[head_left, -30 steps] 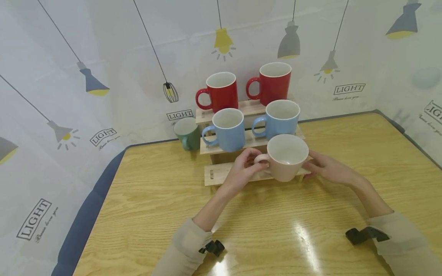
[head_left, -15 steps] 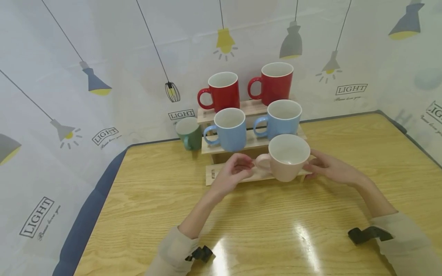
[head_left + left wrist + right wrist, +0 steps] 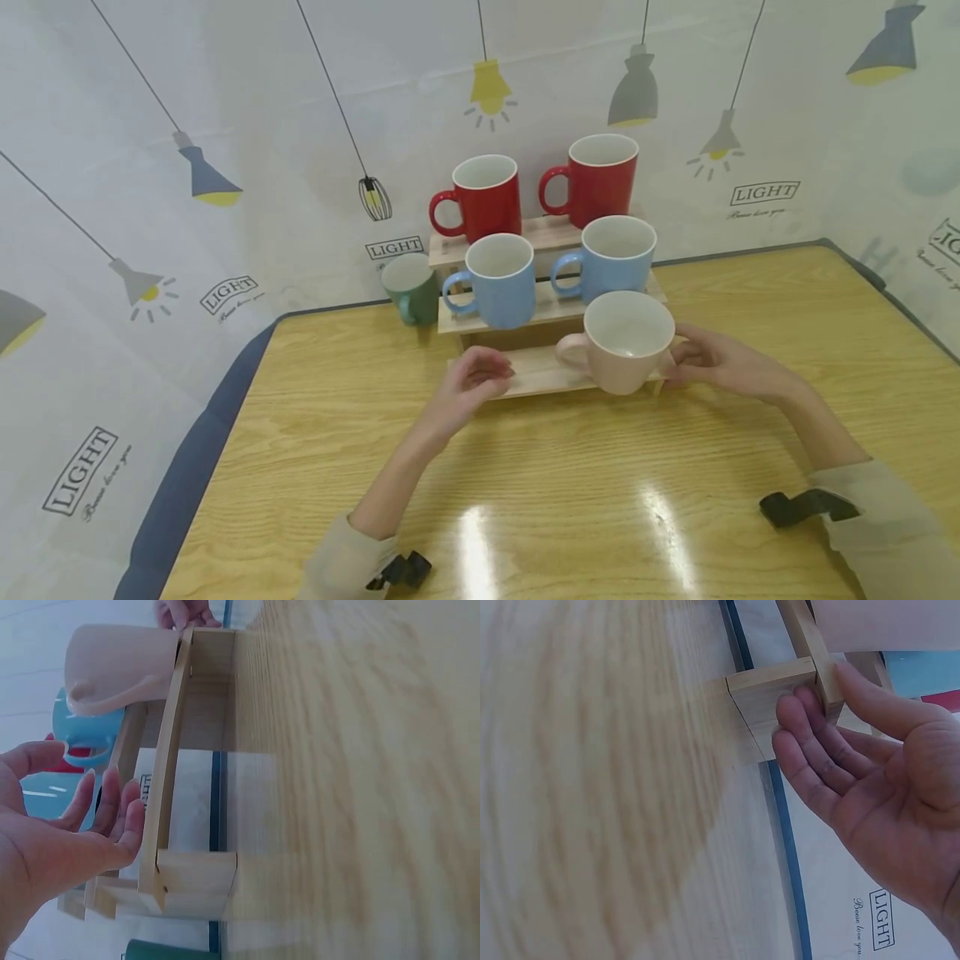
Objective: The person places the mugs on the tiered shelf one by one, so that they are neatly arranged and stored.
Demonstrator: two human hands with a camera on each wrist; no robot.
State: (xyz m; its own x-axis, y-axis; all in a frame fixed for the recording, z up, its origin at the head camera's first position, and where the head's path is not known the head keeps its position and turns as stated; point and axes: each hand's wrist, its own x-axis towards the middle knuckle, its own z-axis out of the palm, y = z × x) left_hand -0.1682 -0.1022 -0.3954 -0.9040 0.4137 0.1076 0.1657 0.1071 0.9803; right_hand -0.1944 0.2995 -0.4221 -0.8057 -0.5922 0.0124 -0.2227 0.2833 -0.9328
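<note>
A pale pink mug (image 3: 624, 360) stands upright at the right end of the lowest shelf (image 3: 536, 372) of a three-step wooden rack, its handle to the left. My left hand (image 3: 463, 388) is in front of that shelf's left part, apart from the mug, fingers loosely bent with nothing between them. At the rack's right end is my right hand (image 3: 726, 367). In the right wrist view its thumb and fingertips (image 3: 791, 712) are at the end of the shelf board and its leg (image 3: 772, 697), relaxed and not wrapped round anything.
Two light blue mugs (image 3: 504, 287) stand on the middle shelf, with two red mugs (image 3: 491, 204) on the top one. A green mug (image 3: 414, 293) is on the wooden table (image 3: 337, 433) left of the rack. Behind is a white lamp-print backdrop (image 3: 285, 167).
My left hand has let go of the pink mug's handle and moved left and toward me. My right hand has drawn slightly away to the right. The mug stays in place.
</note>
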